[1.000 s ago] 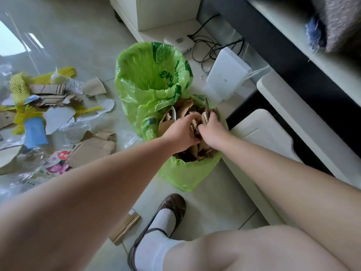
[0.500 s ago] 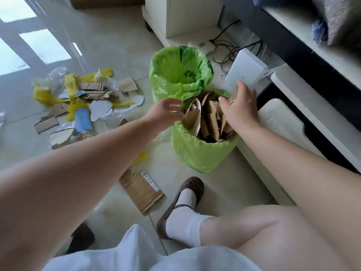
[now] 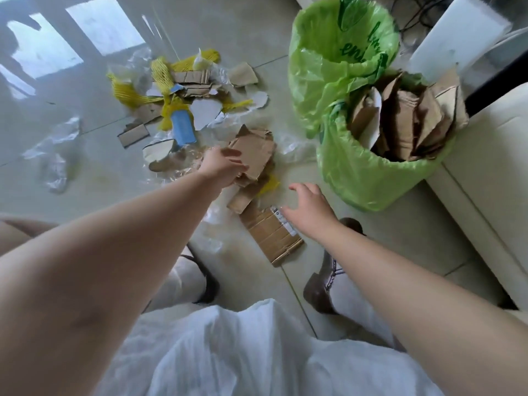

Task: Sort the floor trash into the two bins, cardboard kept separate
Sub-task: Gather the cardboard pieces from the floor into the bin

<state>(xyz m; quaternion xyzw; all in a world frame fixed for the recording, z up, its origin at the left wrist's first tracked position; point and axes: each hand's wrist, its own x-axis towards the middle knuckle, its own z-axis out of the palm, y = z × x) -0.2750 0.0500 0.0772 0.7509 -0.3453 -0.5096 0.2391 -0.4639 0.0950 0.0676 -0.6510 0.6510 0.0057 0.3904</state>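
The near bin, lined in green, is packed with brown cardboard standing on edge, so that half of the sort is well advanced. The far bin, just behind it and touching it, shows only its green liner from this angle; whether anything lies at its bottom cannot be told. Much is left on the floor. The left hand reaches onto a torn cardboard piece at the middle of the floor, fingers spread and laid flat on its near left edge, not yet curled round it. The right hand hovers just right of a flat corrugated sheet near the feet, fingers loosely bent and holding nothing. Between these 2 pieces lie smaller cardboard scraps and a yellow bit. Farther left sits the main heap: yellow netting, more cardboard strips, white torn pieces, a blue item and clear plastic film spread to the far left. By my judgement roughly half of the cardboard is binned, and the non-cardboard trash is still nearly all on the floor.
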